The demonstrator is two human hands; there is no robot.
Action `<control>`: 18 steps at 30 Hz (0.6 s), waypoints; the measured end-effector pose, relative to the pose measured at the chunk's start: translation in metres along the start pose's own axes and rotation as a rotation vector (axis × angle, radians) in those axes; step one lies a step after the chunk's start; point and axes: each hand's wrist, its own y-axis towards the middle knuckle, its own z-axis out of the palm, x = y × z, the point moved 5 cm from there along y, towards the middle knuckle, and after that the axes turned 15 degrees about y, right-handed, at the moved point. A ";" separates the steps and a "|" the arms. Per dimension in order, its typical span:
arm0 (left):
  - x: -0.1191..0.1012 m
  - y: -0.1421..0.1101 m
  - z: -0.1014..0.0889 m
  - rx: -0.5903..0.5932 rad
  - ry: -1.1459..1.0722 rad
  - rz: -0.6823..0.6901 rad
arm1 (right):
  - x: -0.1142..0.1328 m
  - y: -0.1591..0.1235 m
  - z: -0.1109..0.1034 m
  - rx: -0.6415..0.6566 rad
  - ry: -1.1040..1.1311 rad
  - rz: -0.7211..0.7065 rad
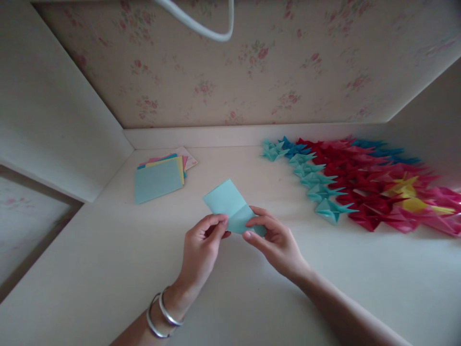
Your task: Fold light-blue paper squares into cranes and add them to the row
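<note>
Between my two hands is a light turquoise sheet of origami paper (229,201), raised a little over the white desk, with a crease running across its middle. My left hand (203,247) pinches its lower left edge between thumb and fingers; two silver bangles circle that wrist. On the other side, my right hand (276,242) grips the lower right part, fingers over the paper and thumb at the near edge. The lowest corner of the sheet is partly hidden by the right fingers.
A stack of coloured paper sheets (158,181) lies at the back left of the desk (108,269). Rows of folded paper cranes in turquoise (333,210), red (370,214), pink, blue and yellow (405,187) stand at the right. A white cable (201,30) hangs before the flowered wall.
</note>
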 end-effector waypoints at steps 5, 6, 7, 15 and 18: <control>0.003 0.001 0.000 -0.006 -0.012 -0.008 | 0.002 0.000 0.002 0.023 0.046 0.049; 0.003 0.001 0.000 0.000 -0.003 0.001 | 0.002 0.000 0.001 0.004 0.061 0.058; 0.003 0.001 0.001 0.010 0.009 0.011 | 0.002 0.001 0.000 -0.020 0.077 0.062; -0.013 -0.006 0.006 0.139 0.175 0.232 | -0.007 0.005 -0.011 -0.242 0.234 0.126; -0.020 -0.008 0.005 0.127 0.262 0.334 | -0.008 0.005 -0.013 -0.288 0.226 0.114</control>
